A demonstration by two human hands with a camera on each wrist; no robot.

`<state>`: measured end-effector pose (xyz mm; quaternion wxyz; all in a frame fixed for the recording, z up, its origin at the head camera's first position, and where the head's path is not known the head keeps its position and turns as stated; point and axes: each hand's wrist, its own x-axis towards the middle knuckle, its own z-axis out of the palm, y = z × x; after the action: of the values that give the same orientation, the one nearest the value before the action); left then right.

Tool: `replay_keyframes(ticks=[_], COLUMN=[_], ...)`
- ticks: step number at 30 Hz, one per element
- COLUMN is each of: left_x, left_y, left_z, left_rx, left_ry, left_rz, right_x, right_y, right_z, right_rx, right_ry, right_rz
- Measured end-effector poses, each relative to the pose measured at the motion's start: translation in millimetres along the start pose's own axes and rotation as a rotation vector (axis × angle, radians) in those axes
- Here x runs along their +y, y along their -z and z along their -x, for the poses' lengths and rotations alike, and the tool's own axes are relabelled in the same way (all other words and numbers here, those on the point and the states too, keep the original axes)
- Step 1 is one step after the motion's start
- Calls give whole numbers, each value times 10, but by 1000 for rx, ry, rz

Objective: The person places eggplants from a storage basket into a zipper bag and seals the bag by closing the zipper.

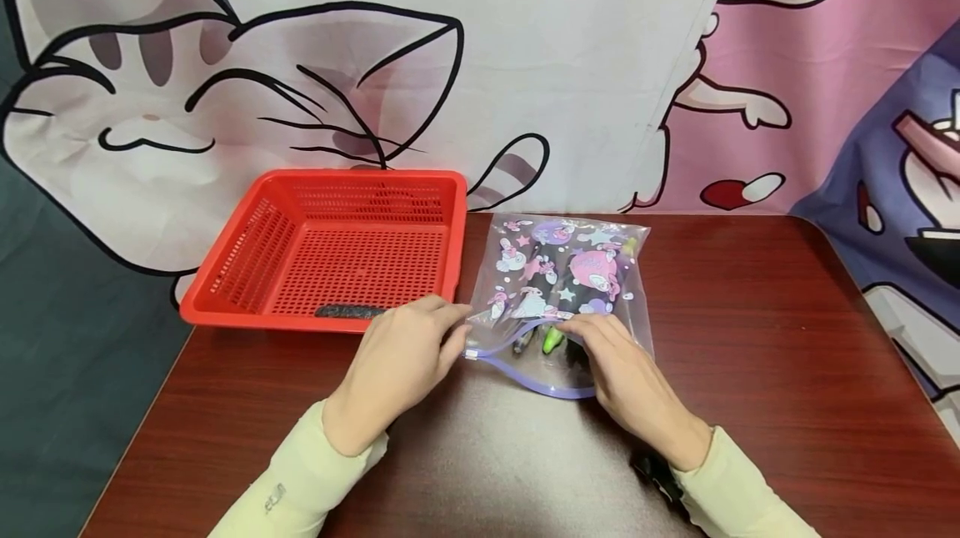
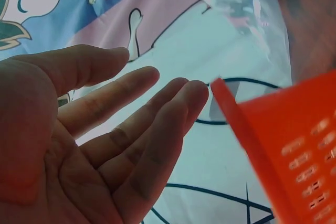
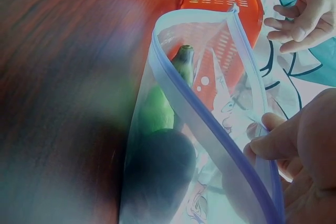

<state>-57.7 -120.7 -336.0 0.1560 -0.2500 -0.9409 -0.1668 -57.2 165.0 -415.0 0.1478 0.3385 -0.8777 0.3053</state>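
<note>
A clear zip bag (image 1: 562, 271) printed with pink and purple cartoon figures lies on the table, its purple-edged mouth open toward me. My right hand (image 1: 633, 375) pinches the upper edge of that mouth between thumb and fingers. Inside, a green vegetable (image 3: 156, 113), a dark rounded thing (image 3: 160, 169) and a dark-stemmed vegetable (image 3: 184, 64) lie close together. My left hand (image 1: 405, 354) hovers between the bag's slider end and the red basket (image 1: 225, 263). Its fingers (image 2: 110, 100) are spread and hold nothing. A dark, rough, long vegetable (image 1: 348, 311) lies along the basket's near wall.
The basket's near rim reaches close to my left hand. A wooden table (image 1: 757, 354) extends right of the bag. Behind it hangs a cloth (image 1: 585, 62) with cartoon cats. A black object (image 1: 656, 475) shows by my right wrist.
</note>
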Motion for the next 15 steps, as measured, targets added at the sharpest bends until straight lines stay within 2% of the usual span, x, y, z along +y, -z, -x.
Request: replay_keyframes(ticks=[10,15], left_x=[-174,-309], left_y=[64,105], left_z=[-100,-172], left_rx=[-69,-137], left_ry=[57,76], left_rz=[-29,-57], right_x=[-2,-1], right_y=[-8,-16], right_z=[-1,-2], right_rx=[-7,-5], right_ry=[-6,-3], right_rz=[-4,-4])
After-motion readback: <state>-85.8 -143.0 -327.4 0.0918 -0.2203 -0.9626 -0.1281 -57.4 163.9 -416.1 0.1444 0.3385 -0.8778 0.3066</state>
